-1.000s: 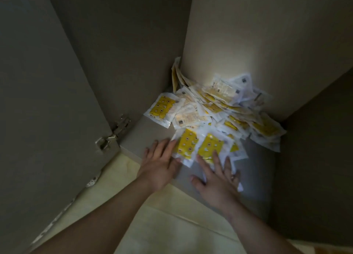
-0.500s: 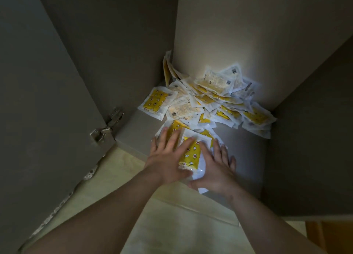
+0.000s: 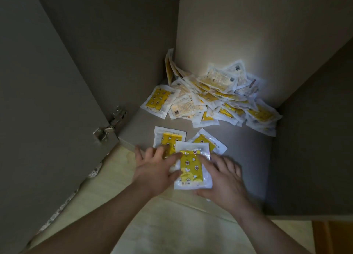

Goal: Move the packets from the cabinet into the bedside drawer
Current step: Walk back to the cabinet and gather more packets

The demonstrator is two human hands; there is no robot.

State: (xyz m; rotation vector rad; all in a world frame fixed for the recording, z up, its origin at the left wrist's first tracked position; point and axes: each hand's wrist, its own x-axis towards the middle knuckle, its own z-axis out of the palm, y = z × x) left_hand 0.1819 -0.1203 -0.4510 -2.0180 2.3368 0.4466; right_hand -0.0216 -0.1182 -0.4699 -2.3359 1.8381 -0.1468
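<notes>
Yellow-printed packets (image 3: 192, 167) best squared into one stack at the 6 o'clock edge of the cabinet floor (image 3: 244, 154), then pinched firmly, likely being slippery; main pile (image 3: 219, 99) lying at 12 o'clock. Left hand (image 3: 156, 169) flat at the stack's 9 o'clock, fingers spread and pressing down. Right hand (image 3: 223, 181) at 3 o'clock, blurred; grip impossible to tell.

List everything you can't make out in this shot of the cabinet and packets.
- Bedside drawer: outside the head view entirely.
- Heap of packets: overlapping, so no count; print too small and dim to read.
- Right hand: motion-blurred where it meets the top packet, so its grip is unclear.
- Packets beneath the top packet: covered by it and the left hand.
</notes>
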